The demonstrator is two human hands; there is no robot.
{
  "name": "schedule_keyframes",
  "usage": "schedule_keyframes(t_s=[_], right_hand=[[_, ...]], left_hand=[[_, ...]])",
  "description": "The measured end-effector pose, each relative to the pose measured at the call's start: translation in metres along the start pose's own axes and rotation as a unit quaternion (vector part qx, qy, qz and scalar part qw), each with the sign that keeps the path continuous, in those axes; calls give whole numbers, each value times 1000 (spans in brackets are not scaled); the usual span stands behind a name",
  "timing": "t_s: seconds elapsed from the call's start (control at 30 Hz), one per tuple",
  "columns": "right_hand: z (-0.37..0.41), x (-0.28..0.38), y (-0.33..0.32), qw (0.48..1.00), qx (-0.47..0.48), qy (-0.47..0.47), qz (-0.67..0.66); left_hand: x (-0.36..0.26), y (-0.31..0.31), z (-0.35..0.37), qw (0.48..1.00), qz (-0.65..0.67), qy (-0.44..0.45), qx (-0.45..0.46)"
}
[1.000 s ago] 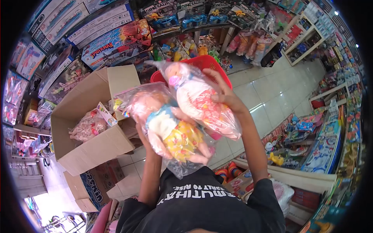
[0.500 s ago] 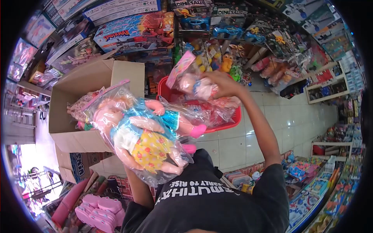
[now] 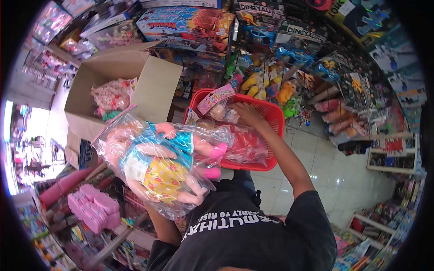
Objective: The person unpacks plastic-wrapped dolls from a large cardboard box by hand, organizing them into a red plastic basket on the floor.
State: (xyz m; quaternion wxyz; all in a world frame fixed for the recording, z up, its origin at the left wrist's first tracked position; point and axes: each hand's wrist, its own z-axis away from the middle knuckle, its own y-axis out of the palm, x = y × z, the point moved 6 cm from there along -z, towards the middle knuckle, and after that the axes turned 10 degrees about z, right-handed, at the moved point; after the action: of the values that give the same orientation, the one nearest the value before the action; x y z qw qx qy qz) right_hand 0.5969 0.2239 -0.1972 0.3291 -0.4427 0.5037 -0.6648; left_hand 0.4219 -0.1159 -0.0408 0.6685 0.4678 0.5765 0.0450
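Note:
My right hand [image 3: 247, 113] is closed on a small bagged doll [image 3: 225, 114] with a pink header card, low inside the red plastic basket [image 3: 281, 131]. Other bagged dolls in red [image 3: 247, 145] lie beneath it. Across my left forearm [image 3: 162, 223] rest two large dolls in clear plastic: one with a yellow patterned skirt [image 3: 163, 177], the other in blue clothes [image 3: 183, 141] with pink shoes. They hide my left hand, so its fingers do not show. The large dolls overlap the basket's left side.
At the left stands an open cardboard box [image 3: 158, 86] with a bagged doll in pink [image 3: 113, 95] inside. Shelves of packaged toys, including a Spider-Man box [image 3: 187, 27], rise ahead. Pink cases [image 3: 94, 207] lie at lower left. Tiled floor [image 3: 316, 167] shows to the right.
My right hand has lowered the small bagged doll from above the basket down into it. The view has shifted, and the large dolls remain on my left arm.

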Motion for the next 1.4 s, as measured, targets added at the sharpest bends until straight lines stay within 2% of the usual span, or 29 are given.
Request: schedule_keyframes(t_s=[0.13,0.2,0.23,0.27,0.3,0.33,0.4,0.43,0.5,0.53,0.57,0.6,0.63,0.7,0.77,0.8,0.87,0.9,0.93,0.97,1.0,1.07,1.1,1.17,1.2,1.27,1.3,1.33,1.4], right_hand=[[-1,13,-1,997,-8,-7,75],[-10,12,18,985,5,32,172],[-14,14,29,985,8,21,170],[-18,16,30,981,-27,22,190],[-19,15,29,975,-63,25,212],[-19,10,30,975,-63,16,213],[-12,10,13,992,-3,3,125],[-9,6,3,992,-3,-8,125],[2,-10,-25,989,-37,-62,-133],[2,-13,-46,988,-36,-70,-132],[2,-14,-72,967,0,-66,-245],[5,-6,-100,932,35,-58,-355],[16,19,-137,932,33,-60,-355],[54,95,-194,886,131,-81,-438],[78,155,-207,890,147,-155,-403],[85,174,-204,892,147,-155,-399],[99,208,-195,964,92,-184,-168],[102,222,-183,964,90,-186,-166],[101,227,-169,977,31,-176,-118],[100,227,-158,984,-27,-164,-68],[96,227,-149,984,-30,-165,-62],[80,225,-129,972,50,-155,-172],[73,223,-124,971,50,-158,-170],[66,221,-112,931,136,-200,-273],[64,219,-107,931,138,-201,-273],[59,214,-106,916,140,-211,-310],[59,210,-111,924,96,-230,-289],[56,204,-114,925,97,-230,-288],[45,187,-123,913,133,-168,-347]], left_hand=[[13,31,35,998,-20,51,-15],[21,48,49,996,-29,78,-21],[25,56,59,995,-36,87,-23],[24,64,65,994,-42,95,-24],[25,94,59,993,-76,75,58],[28,92,67,992,-77,81,51],[41,87,70,996,-57,70,13],[48,86,75,997,-48,67,-4],[57,79,78,997,-28,56,-38],[64,78,83,997,-17,53,-52],[70,75,84,997,-5,47,-66],[75,71,76,996,6,40,-77],[81,69,72,996,18,31,-85],[89,60,75,994,51,10,-97],[98,49,76,989,89,-15,-115],[107,50,85,986,105,-25,-124],[111,36,89,980,129,-48,-145],[110,38,90,966,155,-58,-198],[109,41,92,949,182,-69,-249],[108,37,94,949,187,-67,-246],[108,31,94,953,184,-68,-229],[111,15,96,958,182,-65,-213],[114,6,99,958,185,-69,-210],[122,-12,104,955,211,-75,-193],[118,-8,109,955,211,-74,-196],[103,5,111,973,134,-12,-186],[97,9,114,973,131,-8,-191],[95,9,115,973,131,-8,-192],[91,2,120,966,107,19,-236]])
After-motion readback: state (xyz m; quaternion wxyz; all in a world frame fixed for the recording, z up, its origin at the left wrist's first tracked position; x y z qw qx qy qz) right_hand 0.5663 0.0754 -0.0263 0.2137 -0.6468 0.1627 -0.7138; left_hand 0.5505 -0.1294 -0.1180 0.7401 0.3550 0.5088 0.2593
